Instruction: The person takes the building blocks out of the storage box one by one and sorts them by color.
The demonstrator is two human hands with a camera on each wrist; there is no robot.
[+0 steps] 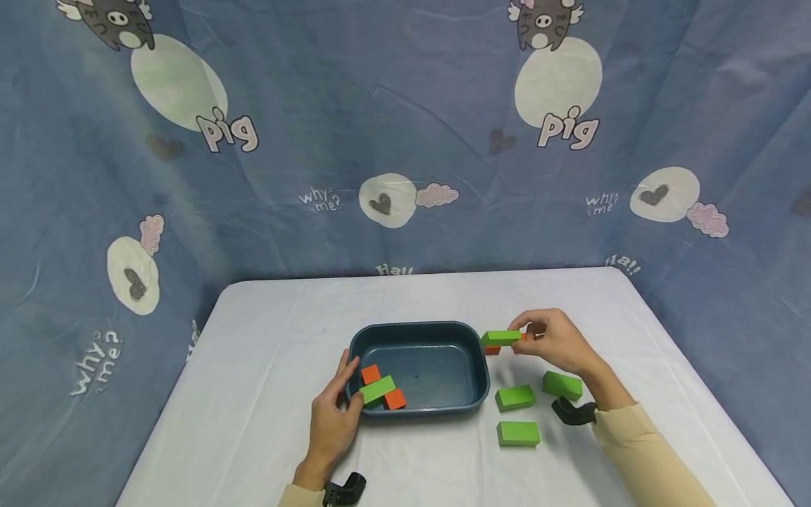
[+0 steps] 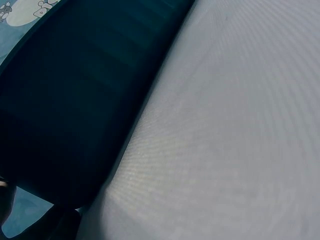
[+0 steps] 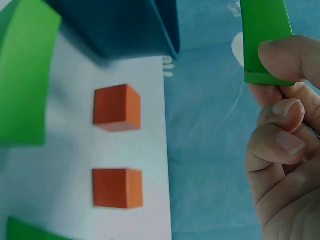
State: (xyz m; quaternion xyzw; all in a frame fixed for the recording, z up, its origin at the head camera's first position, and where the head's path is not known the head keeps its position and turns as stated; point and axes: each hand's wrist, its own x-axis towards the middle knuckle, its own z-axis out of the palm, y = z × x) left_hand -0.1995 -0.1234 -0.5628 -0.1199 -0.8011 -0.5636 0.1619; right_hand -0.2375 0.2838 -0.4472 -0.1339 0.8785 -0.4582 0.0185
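The right hand pinches one end of a green block between thumb and fingers, up near the tray's far right corner. Only that end is gripped, so knocking the free end on the right edge of the tray could twist the block or make it slip. Two orange cubes stand on the table just beyond that edge; a low sweep might clip them. The left hand lies against the tray's left edge, fingers extended, thumb by the near left corner. That looks a light hold, so a push from the right might slide the tray and upset the pile in its near left corner. A dropping right wrist could nudge the spare blocks off the near right corner. The green block is a plain, bright oblong, flat-faced and crisp-edged, with a small dark mark at its held end.
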